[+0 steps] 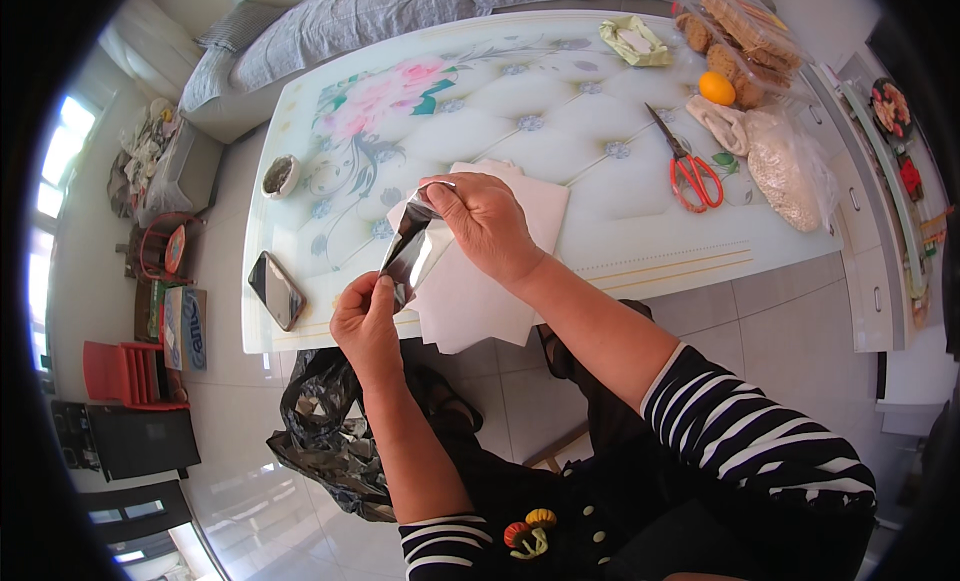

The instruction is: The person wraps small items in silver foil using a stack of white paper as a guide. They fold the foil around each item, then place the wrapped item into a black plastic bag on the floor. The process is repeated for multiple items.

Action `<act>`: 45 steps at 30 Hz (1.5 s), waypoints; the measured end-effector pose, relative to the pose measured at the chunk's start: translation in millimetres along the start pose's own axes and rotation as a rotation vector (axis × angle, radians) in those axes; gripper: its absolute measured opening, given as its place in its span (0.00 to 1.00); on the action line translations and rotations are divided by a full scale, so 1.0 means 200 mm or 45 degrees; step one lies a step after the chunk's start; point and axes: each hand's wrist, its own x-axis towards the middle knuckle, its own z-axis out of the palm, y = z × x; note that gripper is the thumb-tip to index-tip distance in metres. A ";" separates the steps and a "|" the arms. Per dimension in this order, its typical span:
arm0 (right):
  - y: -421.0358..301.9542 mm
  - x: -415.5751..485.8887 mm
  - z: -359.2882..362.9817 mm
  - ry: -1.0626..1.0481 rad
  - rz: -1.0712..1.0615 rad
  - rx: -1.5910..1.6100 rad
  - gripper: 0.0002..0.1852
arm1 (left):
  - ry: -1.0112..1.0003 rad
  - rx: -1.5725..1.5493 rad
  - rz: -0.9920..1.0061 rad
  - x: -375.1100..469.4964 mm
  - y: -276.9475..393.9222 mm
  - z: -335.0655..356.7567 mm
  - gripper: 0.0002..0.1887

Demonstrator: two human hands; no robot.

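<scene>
My left hand pinches the lower edge of a shiny silver foil pouch, while my right hand grips its upper end. The pouch is tilted, and a dark fold or opening shows along its left side. Beneath it, several overlapping sheets of pale paper lie near the front edge of the table, some jutting over that edge. Scissors with red handles lie with their blades nearly closed to the right of the paper. A smartphone rests at the table's left front corner.
A small white bowl of dark material stands at left on the flowered table. Farther right are an orange fruit, a bag of grains, a plastic box of baked food and a green wrapper. A black plastic bag sits below.
</scene>
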 end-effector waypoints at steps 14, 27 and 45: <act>-0.09 -0.18 0.13 -0.513 0.625 0.171 0.20 | 0.368 -0.167 -0.054 0.00 -0.04 0.07 0.05; -0.01 -0.19 0.16 -0.385 0.549 0.286 0.11 | 0.344 -0.320 -0.243 -0.03 0.02 0.10 0.04; -0.05 -0.12 0.08 -0.400 0.504 0.470 0.08 | 0.053 -0.460 -0.452 0.05 0.01 -0.03 0.04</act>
